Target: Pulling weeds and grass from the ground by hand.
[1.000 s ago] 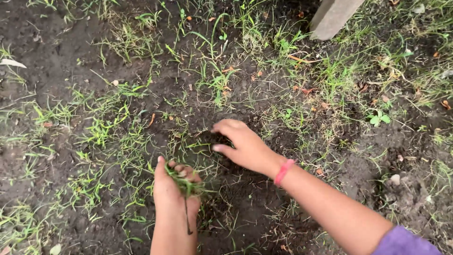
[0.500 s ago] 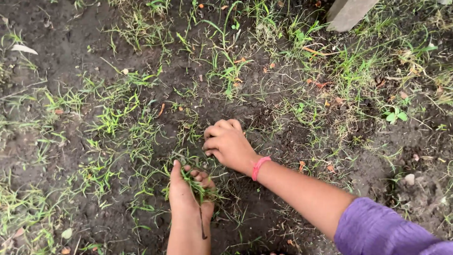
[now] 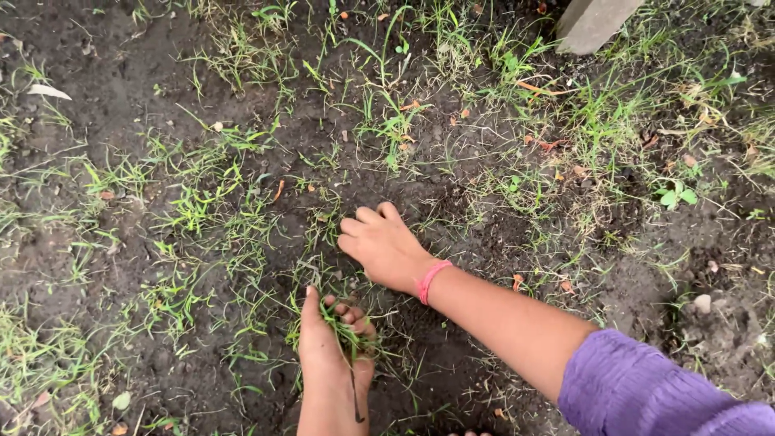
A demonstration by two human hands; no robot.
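Note:
My left hand [image 3: 329,349] is closed around a small bunch of pulled green grass [image 3: 342,323] with a dark root hanging down over the wrist. My right hand [image 3: 382,243], with a pink band [image 3: 430,278] on the wrist and a purple sleeve [image 3: 646,391] on the arm, is curled with its fingers pressed down into a tuft of thin grass [image 3: 320,223] in the dark soil just above the left hand. Whether the fingers grip blades is hidden.
Dark damp soil [image 3: 121,89] with scattered thin grass patches [image 3: 190,206] lies all around. A grey post or plank base [image 3: 593,23] stands at the top right. Small stones [image 3: 702,303] and dry orange leaf bits [image 3: 533,86] are strewn about.
My right hand has moved left and closed from spread fingers into a curl on the grass tuft. The left hand stays shut on its bunch; the view shifted slightly.

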